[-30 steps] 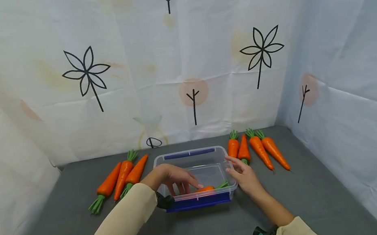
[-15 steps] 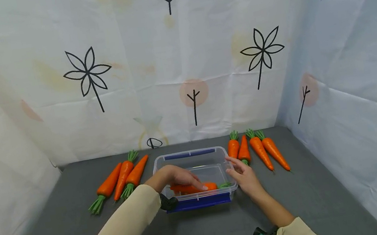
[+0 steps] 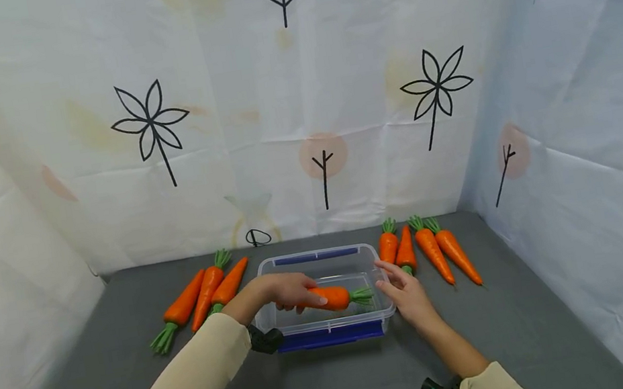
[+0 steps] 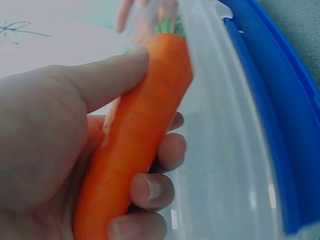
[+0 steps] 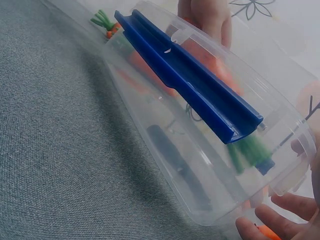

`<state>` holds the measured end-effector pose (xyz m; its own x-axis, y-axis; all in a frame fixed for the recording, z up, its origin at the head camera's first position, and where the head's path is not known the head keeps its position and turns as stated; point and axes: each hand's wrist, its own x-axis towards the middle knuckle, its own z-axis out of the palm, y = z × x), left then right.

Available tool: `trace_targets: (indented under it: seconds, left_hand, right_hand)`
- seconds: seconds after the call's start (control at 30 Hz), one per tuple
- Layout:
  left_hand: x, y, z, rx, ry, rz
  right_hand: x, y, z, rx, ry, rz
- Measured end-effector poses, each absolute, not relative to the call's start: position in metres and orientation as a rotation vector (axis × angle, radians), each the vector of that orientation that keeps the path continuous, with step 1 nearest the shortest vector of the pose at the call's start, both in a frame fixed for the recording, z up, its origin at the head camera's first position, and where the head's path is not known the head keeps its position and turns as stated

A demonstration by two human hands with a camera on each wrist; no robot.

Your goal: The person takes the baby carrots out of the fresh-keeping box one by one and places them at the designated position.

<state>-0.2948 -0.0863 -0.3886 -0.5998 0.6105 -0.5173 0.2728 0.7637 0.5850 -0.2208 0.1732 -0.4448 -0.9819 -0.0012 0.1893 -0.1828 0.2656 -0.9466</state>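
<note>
My left hand (image 3: 290, 290) grips an orange carrot (image 3: 335, 298) over the inside of a clear plastic box (image 3: 332, 323) with blue clips. The carrot lies sideways, its green leafy top pointing right. In the left wrist view the thumb lies along one side of the carrot (image 4: 135, 120), and the fingers curl round the other. At the box's right side, my right hand (image 3: 408, 295) touches the rim with thumb and fingers spread. In the right wrist view, the right hand's fingers (image 5: 280, 225) lie loosely along the clear wall.
Left of the box lie several carrots, one of them a carrot (image 3: 181, 300) with its leaves toward me. More carrots (image 3: 455, 253) lie to the right, behind my right hand. A grey tabletop (image 3: 342, 387) carries everything, and a white patterned cloth (image 3: 247, 96) hangs behind.
My left hand has taken hold of the carrot low in the box and raised it, drawing slightly left. The right hand stays at the box's right rim.
</note>
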Motion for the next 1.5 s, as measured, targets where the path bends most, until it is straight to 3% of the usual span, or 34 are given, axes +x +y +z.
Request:
trace_targets:
  seconds: [0.37,0.57,1.17,1.5]
  left_hand:
    - [-0.294,-0.138,-0.38,0.727,2.356,0.88]
    - [-0.291,-0.169,-0.381,0.71,2.434,1.022]
    - [-0.292,-0.273,-0.408,0.258,2.76,1.267]
    - [-0.289,-0.317,-0.431,-0.026,2.93,1.272]
  right_hand:
    - [-0.221,0.175,-0.448,0.173,-2.384,1.798]
    - [-0.234,0.18,-0.472,0.161,-2.371,1.783]
    - [-0.24,0.179,-0.483,0.114,-2.377,1.748]
    - [-0.223,0.172,-0.451,0.167,-2.375,1.783]
